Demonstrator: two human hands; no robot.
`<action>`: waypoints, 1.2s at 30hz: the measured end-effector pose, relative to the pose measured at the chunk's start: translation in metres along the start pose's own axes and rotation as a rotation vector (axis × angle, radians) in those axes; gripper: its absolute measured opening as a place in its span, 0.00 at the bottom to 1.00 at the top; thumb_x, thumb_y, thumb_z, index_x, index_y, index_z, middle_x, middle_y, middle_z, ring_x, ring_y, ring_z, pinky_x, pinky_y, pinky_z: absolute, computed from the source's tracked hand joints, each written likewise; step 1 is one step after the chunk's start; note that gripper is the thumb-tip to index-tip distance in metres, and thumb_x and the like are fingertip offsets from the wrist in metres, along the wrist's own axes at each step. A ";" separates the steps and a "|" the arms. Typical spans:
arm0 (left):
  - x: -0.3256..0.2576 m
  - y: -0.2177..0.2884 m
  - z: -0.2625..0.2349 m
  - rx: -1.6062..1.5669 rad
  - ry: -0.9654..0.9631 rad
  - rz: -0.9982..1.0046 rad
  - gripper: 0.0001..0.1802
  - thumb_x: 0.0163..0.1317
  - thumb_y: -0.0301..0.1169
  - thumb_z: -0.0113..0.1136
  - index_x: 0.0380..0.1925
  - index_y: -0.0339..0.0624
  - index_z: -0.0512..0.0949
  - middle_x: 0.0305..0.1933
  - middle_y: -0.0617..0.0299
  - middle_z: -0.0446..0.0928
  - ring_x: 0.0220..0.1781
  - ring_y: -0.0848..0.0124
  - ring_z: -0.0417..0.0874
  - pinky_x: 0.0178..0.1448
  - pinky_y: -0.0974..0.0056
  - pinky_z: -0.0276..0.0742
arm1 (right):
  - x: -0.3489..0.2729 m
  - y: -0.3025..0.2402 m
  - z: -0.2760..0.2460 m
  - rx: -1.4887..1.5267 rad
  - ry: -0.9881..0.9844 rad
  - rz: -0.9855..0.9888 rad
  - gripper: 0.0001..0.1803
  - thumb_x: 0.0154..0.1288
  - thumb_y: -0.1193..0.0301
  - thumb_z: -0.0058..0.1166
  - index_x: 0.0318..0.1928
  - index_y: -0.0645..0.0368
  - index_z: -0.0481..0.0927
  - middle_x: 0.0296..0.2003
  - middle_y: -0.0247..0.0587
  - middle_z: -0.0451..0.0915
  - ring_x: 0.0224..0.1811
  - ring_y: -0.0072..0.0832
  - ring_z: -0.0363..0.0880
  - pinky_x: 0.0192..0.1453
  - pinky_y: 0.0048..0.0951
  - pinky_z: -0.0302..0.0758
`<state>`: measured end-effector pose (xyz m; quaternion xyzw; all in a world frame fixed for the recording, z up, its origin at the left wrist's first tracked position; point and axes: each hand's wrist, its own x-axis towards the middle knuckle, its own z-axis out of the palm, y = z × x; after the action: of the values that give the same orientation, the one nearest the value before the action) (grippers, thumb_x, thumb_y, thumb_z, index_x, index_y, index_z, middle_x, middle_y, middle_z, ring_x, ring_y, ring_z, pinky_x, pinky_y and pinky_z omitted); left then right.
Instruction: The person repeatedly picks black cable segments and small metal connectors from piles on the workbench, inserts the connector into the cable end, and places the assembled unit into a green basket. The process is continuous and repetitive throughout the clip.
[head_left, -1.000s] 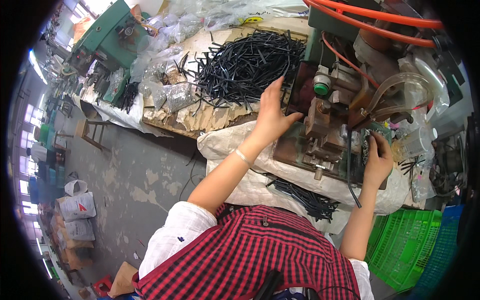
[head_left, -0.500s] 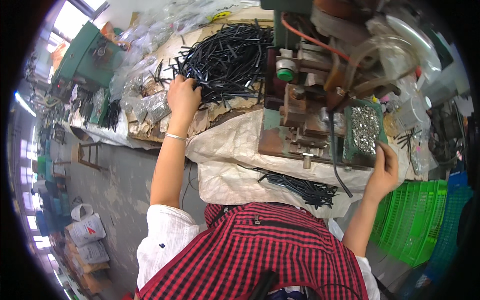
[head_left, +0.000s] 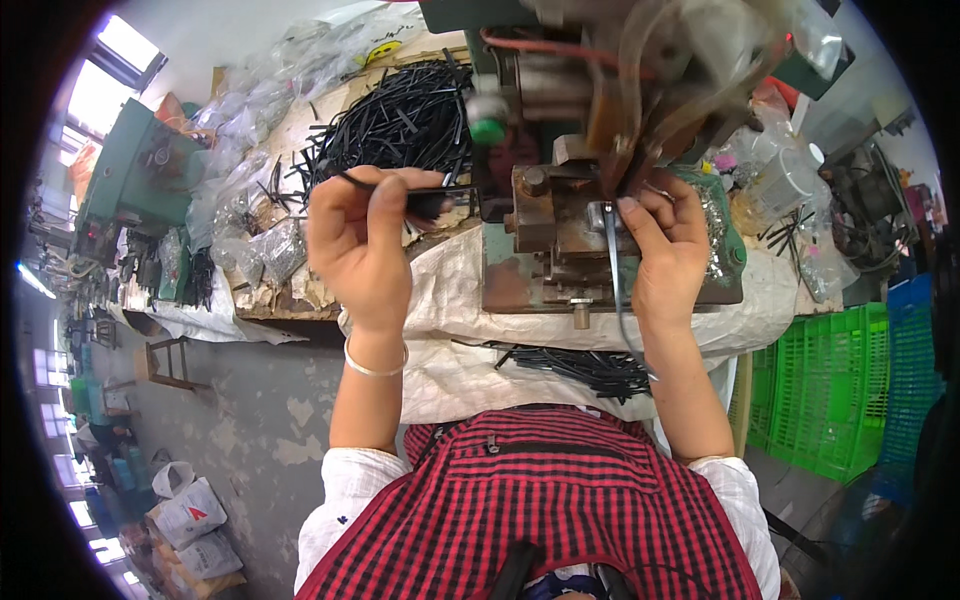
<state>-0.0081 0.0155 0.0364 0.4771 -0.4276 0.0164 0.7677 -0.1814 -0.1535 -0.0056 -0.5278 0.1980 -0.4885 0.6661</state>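
Observation:
My left hand [head_left: 365,245] is raised in front of the heap of black strips [head_left: 400,115], thumb pressed to the fingers around a black strip [head_left: 445,200] that sticks out to the right. My right hand [head_left: 665,240] is at the work spot of the green and rusty bench press [head_left: 545,215], thumb and fingertips closed on the upper end of a long dark strip [head_left: 615,270]. That strip hangs over the press's front edge, its lower end curving toward my forearm. Whether the fingertips also pinch a small metal part cannot be made out.
Small metal pieces [head_left: 717,220] lie in a green tray partly behind my right hand. More black strips [head_left: 580,370] rest on the pale cloth below the press. Green plastic crates [head_left: 820,390] stand at right, a wooden stool [head_left: 170,360] at left. Clear bags [head_left: 275,245] sit left of the heap.
My left hand has come away from the heap with a black strip in it. My right hand has moved left from the metal-piece tray to the strip at the press. The view has shifted.

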 end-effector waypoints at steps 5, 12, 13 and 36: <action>0.030 0.009 0.046 0.259 -0.121 0.363 0.09 0.67 0.14 0.63 0.44 0.32 0.75 0.40 0.52 0.87 0.39 0.66 0.89 0.43 0.67 0.85 | -0.007 -0.021 0.023 0.065 0.036 0.123 0.22 0.67 0.84 0.59 0.60 0.67 0.73 0.47 0.41 0.84 0.49 0.22 0.81 0.57 0.23 0.76; -0.022 0.017 0.057 0.632 -0.598 0.707 0.11 0.54 0.28 0.76 0.30 0.41 0.80 0.43 0.53 0.88 0.26 0.72 0.83 0.26 0.71 0.73 | 0.007 -0.013 -0.066 -1.226 -0.047 -0.372 0.18 0.62 0.76 0.64 0.53 0.59 0.85 0.59 0.52 0.81 0.66 0.48 0.77 0.71 0.46 0.70; -0.027 0.011 0.068 0.597 -0.574 0.760 0.12 0.53 0.29 0.77 0.30 0.41 0.80 0.43 0.53 0.88 0.23 0.74 0.79 0.24 0.71 0.70 | 0.010 0.002 -0.091 -1.443 0.011 -0.351 0.16 0.60 0.74 0.65 0.50 0.59 0.86 0.59 0.55 0.81 0.67 0.52 0.75 0.72 0.49 0.69; -0.065 -0.057 0.012 0.556 0.099 0.214 0.22 0.59 0.27 0.72 0.54 0.37 0.81 0.54 0.48 0.83 0.49 0.56 0.86 0.52 0.62 0.83 | 0.019 0.037 -0.140 -0.566 0.213 -0.112 0.06 0.75 0.77 0.56 0.48 0.65 0.82 0.43 0.33 0.83 0.45 0.19 0.80 0.54 0.23 0.76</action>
<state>-0.0322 0.0004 -0.0465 0.6197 -0.4165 0.2369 0.6216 -0.2659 -0.2423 -0.0848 -0.6482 0.3657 -0.5025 0.4401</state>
